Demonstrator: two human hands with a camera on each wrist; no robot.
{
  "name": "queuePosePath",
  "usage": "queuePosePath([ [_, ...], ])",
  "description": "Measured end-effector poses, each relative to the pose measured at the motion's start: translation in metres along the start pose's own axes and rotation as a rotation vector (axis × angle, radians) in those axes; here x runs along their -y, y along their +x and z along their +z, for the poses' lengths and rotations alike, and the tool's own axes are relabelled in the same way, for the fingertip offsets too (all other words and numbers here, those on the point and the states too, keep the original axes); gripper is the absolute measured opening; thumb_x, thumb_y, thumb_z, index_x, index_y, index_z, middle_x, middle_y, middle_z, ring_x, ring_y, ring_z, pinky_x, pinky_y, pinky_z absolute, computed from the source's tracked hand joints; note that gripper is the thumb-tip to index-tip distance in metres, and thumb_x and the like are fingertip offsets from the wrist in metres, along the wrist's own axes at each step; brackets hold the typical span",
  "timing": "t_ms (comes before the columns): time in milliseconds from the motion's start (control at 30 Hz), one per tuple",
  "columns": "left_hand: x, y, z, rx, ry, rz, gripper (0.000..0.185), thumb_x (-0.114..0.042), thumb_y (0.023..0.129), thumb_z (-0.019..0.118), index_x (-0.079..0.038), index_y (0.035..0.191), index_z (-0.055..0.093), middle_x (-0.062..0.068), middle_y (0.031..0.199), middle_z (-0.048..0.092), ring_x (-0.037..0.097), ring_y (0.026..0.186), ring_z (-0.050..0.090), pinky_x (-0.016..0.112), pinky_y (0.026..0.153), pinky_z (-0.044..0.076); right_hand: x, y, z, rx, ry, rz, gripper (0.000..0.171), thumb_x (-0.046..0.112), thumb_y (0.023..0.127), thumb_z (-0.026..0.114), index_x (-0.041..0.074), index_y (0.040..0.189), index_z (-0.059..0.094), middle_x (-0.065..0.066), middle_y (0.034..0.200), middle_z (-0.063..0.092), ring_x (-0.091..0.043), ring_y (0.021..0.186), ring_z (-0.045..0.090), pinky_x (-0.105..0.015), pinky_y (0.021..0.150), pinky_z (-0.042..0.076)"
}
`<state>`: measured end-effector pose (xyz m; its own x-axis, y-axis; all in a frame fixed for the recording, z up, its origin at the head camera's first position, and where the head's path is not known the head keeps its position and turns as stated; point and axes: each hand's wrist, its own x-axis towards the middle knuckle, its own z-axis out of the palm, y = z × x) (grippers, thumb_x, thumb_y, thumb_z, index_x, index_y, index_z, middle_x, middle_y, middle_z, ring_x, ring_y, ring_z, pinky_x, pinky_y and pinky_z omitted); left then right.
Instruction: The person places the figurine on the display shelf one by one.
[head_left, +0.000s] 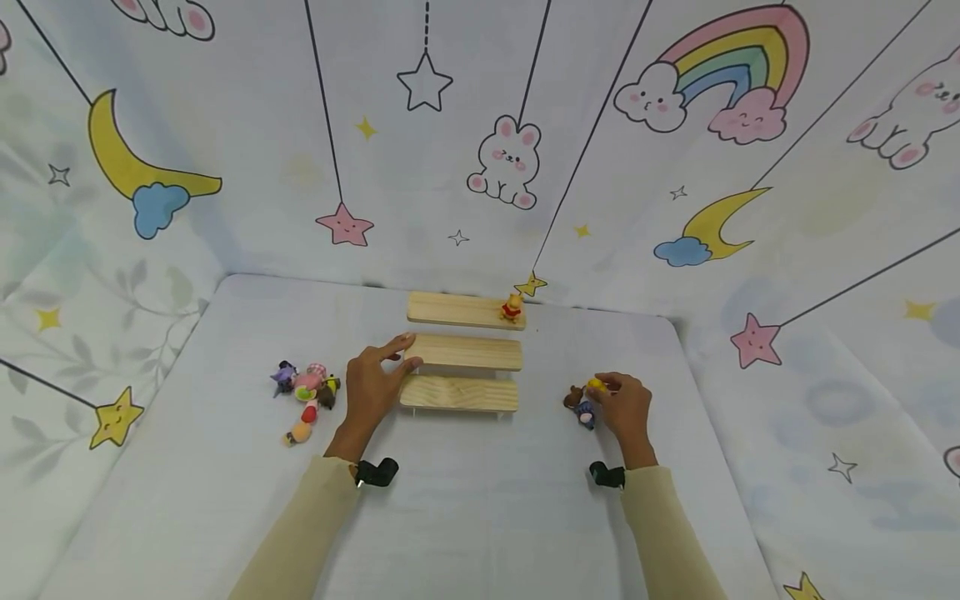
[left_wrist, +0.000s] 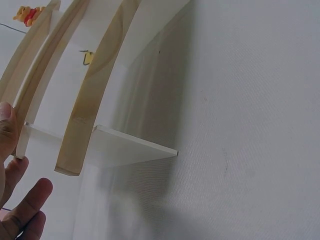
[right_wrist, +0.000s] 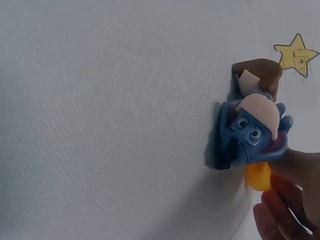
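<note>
Wooden steps (head_left: 462, 352) sit mid-table, and your left hand (head_left: 372, 385) steadies them, fingers lying loosely extended against the left end of the middle tread, gripping nothing. Your right hand (head_left: 624, 406) is over at the right, fingertips pinching a small yellow figure (head_left: 596, 385) just beside the blue figure (right_wrist: 252, 131) and the brown one (right_wrist: 260, 75). You seem to be at the pick-up step: one bear figure (head_left: 512, 307) already stands on the top tread. Next, I judge, you need a clean lift clear of the neighbours, then an upright placement on a free tread.
</note>
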<state>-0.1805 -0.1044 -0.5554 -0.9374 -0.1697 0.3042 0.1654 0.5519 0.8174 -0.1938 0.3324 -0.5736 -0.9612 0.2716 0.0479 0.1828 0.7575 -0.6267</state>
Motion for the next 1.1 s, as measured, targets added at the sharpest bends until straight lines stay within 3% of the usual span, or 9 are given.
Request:
queuePosePath([
  [367,0.002,0.0,0.001,-0.009,0.005,0.007,0.049,-0.035,0.087,0.086,-0.024,0.134,0.076,0.003,0.132,0.077,0.03,0.098,0.073,0.043,0.077,0.051,0.011,-0.003,-0.003,-0.064,0.018,-0.081,0.025,0.009,0.099,0.077,0.004,0.123,0.077,-0.022,0.123,0.074,-0.041,0.11,0.069,-0.055,0.094,0.058],
  [1100,0.002,-0.001,0.0,-0.007,0.003,0.001,0.049,-0.036,0.087,0.085,-0.024,0.134,0.076,0.003,0.131,0.077,0.031,0.098,0.072,0.043,0.078,0.05,0.059,-0.012,-0.013,-0.121,0.072,-0.243,0.029,0.007,0.096,0.079,0.008,0.124,0.077,-0.016,0.122,0.075,-0.035,0.11,0.067,-0.051,0.097,0.059],
])
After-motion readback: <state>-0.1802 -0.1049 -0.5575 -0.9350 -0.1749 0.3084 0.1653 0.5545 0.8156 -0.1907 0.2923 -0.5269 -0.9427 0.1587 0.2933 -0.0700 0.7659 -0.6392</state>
